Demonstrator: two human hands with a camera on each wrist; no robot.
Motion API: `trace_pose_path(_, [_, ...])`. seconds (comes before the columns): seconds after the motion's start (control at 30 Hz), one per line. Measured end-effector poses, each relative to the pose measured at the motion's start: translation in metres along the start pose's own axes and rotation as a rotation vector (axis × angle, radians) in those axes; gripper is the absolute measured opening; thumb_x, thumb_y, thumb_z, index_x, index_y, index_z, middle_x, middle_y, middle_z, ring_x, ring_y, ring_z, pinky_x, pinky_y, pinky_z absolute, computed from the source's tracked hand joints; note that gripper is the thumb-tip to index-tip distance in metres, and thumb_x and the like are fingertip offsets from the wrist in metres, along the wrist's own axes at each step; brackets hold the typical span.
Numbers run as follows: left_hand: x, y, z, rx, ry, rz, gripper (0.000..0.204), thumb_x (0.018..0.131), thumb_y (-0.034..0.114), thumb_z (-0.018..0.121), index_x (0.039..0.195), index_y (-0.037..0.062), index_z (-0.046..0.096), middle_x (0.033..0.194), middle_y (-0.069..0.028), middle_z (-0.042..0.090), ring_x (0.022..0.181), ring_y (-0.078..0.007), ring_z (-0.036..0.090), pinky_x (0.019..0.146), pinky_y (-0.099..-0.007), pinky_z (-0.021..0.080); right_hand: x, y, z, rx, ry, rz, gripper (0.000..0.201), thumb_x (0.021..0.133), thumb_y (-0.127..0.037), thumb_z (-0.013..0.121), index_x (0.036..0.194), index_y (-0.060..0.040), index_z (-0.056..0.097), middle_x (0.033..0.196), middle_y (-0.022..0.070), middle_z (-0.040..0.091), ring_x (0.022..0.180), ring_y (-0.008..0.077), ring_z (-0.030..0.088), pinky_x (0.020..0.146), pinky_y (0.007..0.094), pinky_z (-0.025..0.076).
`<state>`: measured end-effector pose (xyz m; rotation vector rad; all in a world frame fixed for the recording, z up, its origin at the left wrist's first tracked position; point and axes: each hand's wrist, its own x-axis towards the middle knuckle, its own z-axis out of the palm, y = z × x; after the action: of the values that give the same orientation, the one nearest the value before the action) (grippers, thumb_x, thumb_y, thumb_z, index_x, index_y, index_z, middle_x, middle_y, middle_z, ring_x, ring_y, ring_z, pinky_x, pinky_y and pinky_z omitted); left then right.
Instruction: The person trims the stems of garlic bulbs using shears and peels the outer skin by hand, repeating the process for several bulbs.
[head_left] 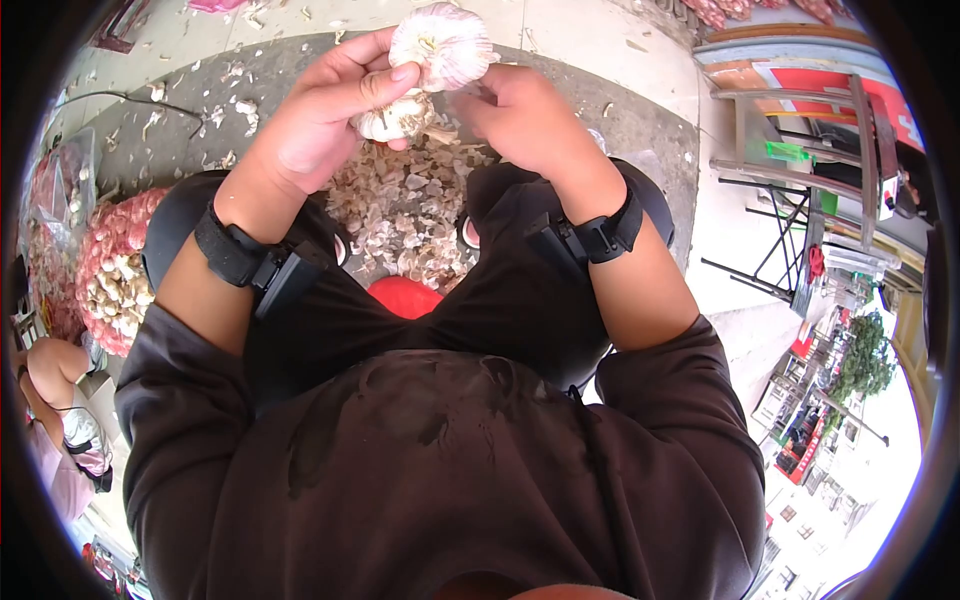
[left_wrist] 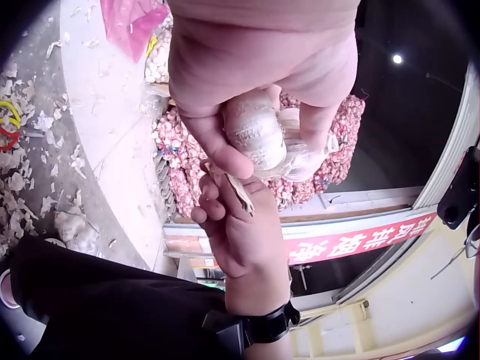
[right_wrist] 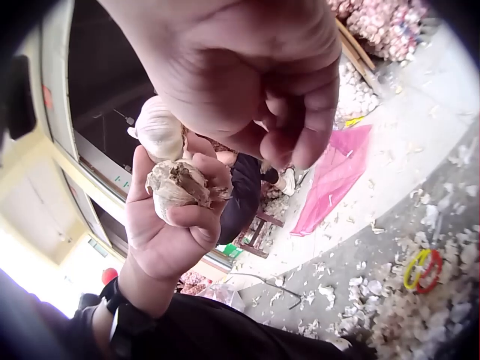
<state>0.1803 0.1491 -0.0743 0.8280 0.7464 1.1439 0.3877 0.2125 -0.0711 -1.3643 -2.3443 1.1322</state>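
Two whitish garlic bulbs are in my left hand (head_left: 325,115), at the top of the head view. The larger, smoother bulb (head_left: 442,48) sits above the thumb; the second bulb (head_left: 392,118) lies lower against the fingers, its ragged, dry side showing in the right wrist view. My right hand (head_left: 525,115) is just right of the bulbs, fingers curled. In the left wrist view it pinches a brown strip of dry garlic skin (left_wrist: 238,195). Its fingertips are partly hidden in the head view.
Loose garlic skins (head_left: 410,205) are heaped on the ground between my feet. A red mesh bag of garlic (head_left: 118,285) stands at my left, near another person's leg (head_left: 52,370). Pink plastic sheet (right_wrist: 334,176) lies on the floor ahead. A metal frame (head_left: 865,160) stands at right.
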Motion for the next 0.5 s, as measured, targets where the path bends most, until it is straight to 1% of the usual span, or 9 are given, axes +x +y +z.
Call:
trace_pose_path(0.07, [0.001, 0.003, 0.001, 0.013, 0.05, -0.017, 0.04, 0.091, 0.027, 0.066, 0.121, 0.0022, 0.06, 0.098, -0.0016, 0.066, 0.076, -0.0078, 0.062, 0.056, -0.0227, 0.051, -0.006, -0.006, -0.002, -0.084, -0.095, -0.016, 0.053, 0.083, -0.029, 0.065, 0.127, -0.0015, 0.055, 0.116, 0.0216, 0.063, 0.106, 0.0367, 0.061, 0.09, 0.0378, 0.049])
trace_pose_path(0.1, [0.002, 0.003, 0.003, 0.027, 0.086, -0.036, 0.039, 0.09, 0.029, 0.067, 0.119, 0.0022, 0.061, 0.095, -0.0016, 0.066, 0.074, -0.0075, 0.062, 0.055, -0.0223, 0.05, -0.004, -0.001, 0.002, -0.11, -0.053, -0.109, 0.067, 0.079, -0.026, 0.071, 0.136, -0.0027, 0.046, 0.13, 0.0204, 0.054, 0.117, 0.0357, 0.055, 0.097, 0.037, 0.046])
trace_pose_path(0.17, [0.001, 0.004, 0.004, 0.082, 0.136, -0.077, 0.04, 0.089, 0.032, 0.069, 0.114, 0.0022, 0.063, 0.09, -0.0013, 0.066, 0.071, -0.0069, 0.061, 0.052, -0.0215, 0.048, -0.004, 0.001, 0.006, 0.119, 0.112, -0.281, 0.062, 0.078, -0.018, 0.074, 0.132, -0.0049, 0.049, 0.125, 0.019, 0.056, 0.111, 0.0289, 0.059, 0.093, 0.0364, 0.048])
trace_pose_path(0.23, [0.001, 0.002, 0.004, 0.164, 0.155, -0.125, 0.041, 0.088, 0.036, 0.07, 0.11, 0.0022, 0.064, 0.084, -0.0009, 0.066, 0.068, -0.0064, 0.061, 0.05, -0.0207, 0.047, -0.004, -0.007, 0.006, 0.255, 0.173, -0.426, 0.059, 0.075, -0.013, 0.077, 0.128, -0.0063, 0.053, 0.12, 0.0167, 0.058, 0.106, 0.025, 0.062, 0.091, 0.0356, 0.049])
trace_pose_path(0.33, [0.004, -0.01, 0.003, 0.302, 0.077, -0.117, 0.041, 0.086, 0.038, 0.072, 0.107, 0.0029, 0.066, 0.078, 0.0005, 0.065, 0.064, -0.0059, 0.06, 0.048, -0.0202, 0.046, -0.003, -0.015, 0.004, 0.238, 0.142, -0.585, 0.056, 0.071, -0.011, 0.081, 0.121, -0.0069, 0.058, 0.111, 0.0117, 0.062, 0.1, 0.0225, 0.062, 0.087, 0.0336, 0.05])
trace_pose_path(0.4, [0.003, -0.01, 0.001, 0.283, 0.033, -0.18, 0.041, 0.089, 0.034, 0.07, 0.114, 0.0036, 0.062, 0.088, -0.001, 0.065, 0.073, -0.0062, 0.061, 0.05, -0.0201, 0.047, 0.0, -0.014, -0.001, 0.11, 0.158, -0.662, 0.05, 0.069, -0.011, 0.082, 0.114, -0.0068, 0.06, 0.105, 0.0076, 0.063, 0.096, 0.0193, 0.062, 0.083, 0.0316, 0.05])
trace_pose_path(0.43, [0.001, -0.007, 0.005, 0.251, 0.021, -0.184, 0.041, 0.089, 0.033, 0.069, 0.116, 0.0037, 0.061, 0.091, -0.0015, 0.065, 0.076, -0.0065, 0.061, 0.052, -0.0203, 0.048, -0.002, -0.017, -0.002, 0.12, 0.215, -0.633, 0.041, 0.07, -0.009, 0.082, 0.107, -0.0068, 0.062, 0.098, 0.004, 0.064, 0.088, 0.0149, 0.062, 0.077, 0.0298, 0.05])
trace_pose_path(0.47, [0.0, -0.005, 0.008, 0.219, 0.007, -0.189, 0.041, 0.09, 0.031, 0.068, 0.118, 0.0038, 0.059, 0.095, -0.0019, 0.064, 0.079, -0.0069, 0.061, 0.053, -0.0205, 0.048, -0.007, -0.018, -0.011, 0.145, 0.246, -0.585, 0.04, 0.071, -0.008, 0.081, 0.106, -0.0066, 0.062, 0.097, 0.0039, 0.064, 0.087, 0.0141, 0.061, 0.076, 0.0289, 0.05])
trace_pose_path(0.5, [0.0, 0.0, 0.009, 0.137, -0.054, -0.214, 0.042, 0.088, 0.019, 0.07, 0.124, 0.0036, 0.055, 0.102, -0.0026, 0.063, 0.087, -0.0088, 0.061, 0.06, -0.0221, 0.051, -0.011, -0.018, -0.02, 0.171, 0.278, -0.534, 0.039, 0.071, -0.008, 0.081, 0.106, -0.0063, 0.062, 0.097, 0.0038, 0.064, 0.085, 0.0133, 0.061, 0.074, 0.0279, 0.05])
